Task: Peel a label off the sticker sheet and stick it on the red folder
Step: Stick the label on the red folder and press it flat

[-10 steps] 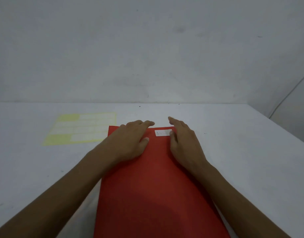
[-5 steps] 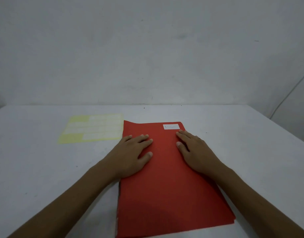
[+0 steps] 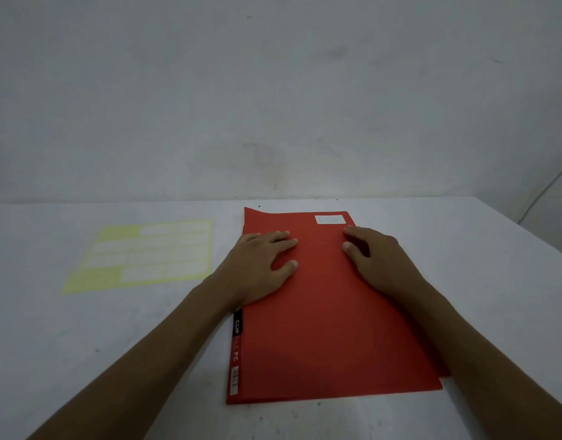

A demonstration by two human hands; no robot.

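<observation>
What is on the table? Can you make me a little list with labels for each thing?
folder: red folder, lying flat on the table
label: white label, stuck near the folder's far right corner
sticker sheet: yellow sheet, left of the folder, untouched
left hand: flat on the folder
right hand: flat on the folder, just below the label

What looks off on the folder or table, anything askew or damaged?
Mostly tidy. The red folder has its far left corner curling up off the table. The white label sits straight.
</observation>
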